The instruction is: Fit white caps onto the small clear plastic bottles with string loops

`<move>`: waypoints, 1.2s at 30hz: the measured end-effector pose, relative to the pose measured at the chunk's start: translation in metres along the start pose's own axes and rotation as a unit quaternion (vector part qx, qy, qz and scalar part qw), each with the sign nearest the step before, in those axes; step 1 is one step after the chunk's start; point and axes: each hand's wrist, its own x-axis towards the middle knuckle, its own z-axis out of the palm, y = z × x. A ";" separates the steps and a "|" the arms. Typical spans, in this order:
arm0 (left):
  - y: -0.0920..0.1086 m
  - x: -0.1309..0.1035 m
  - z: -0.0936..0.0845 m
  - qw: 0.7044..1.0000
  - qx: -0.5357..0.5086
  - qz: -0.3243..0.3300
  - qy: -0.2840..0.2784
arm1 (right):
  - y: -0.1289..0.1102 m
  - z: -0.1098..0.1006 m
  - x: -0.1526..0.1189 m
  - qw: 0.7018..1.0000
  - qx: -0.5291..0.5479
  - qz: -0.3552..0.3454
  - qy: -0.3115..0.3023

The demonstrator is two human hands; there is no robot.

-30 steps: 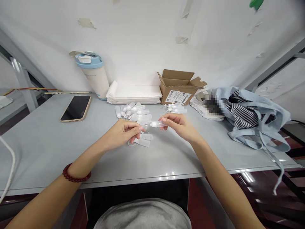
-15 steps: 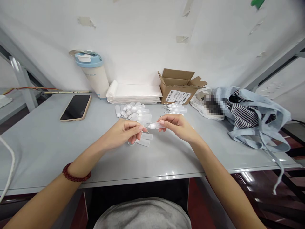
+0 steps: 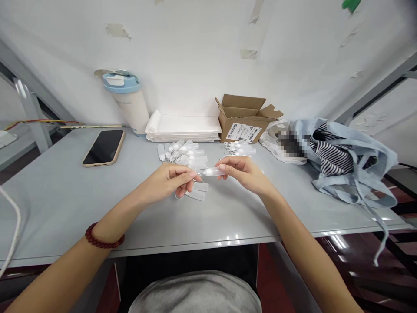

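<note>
A small translucent white bottle (image 3: 211, 172) lies level between my hands, its narrow tip pointing left. My right hand (image 3: 243, 171) pinches its body between thumb and fingers. Thumb and index finger of my left hand (image 3: 177, 179) are closed on the thin wire or loop at the bottle's tip. Several similar bottles (image 3: 187, 150) are heaped just behind my left hand, and a couple more (image 3: 197, 194) lie below its fingers. A smaller group of bottles (image 3: 240, 148) rests behind my right hand.
On the grey table (image 3: 215, 221) are a phone (image 3: 104, 148), a tumbler (image 3: 130, 104), stacked white sheets (image 3: 185, 127) and an open cardboard box (image 3: 243, 124). At the right lie a plastic bag (image 3: 276, 145) and a blue cloth bag (image 3: 368, 152). A white cable (image 3: 14, 226) hangs at the left.
</note>
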 end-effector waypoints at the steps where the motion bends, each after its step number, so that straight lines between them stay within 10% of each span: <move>1: 0.000 0.000 0.000 1.000 -0.001 -0.001 0.001 | 0.000 0.000 0.000 1.000 0.000 0.000 -0.001; 36: -0.013 0.001 0.005 0.998 0.036 0.020 0.044 | 0.008 0.015 0.002 0.998 -0.034 -0.018 0.043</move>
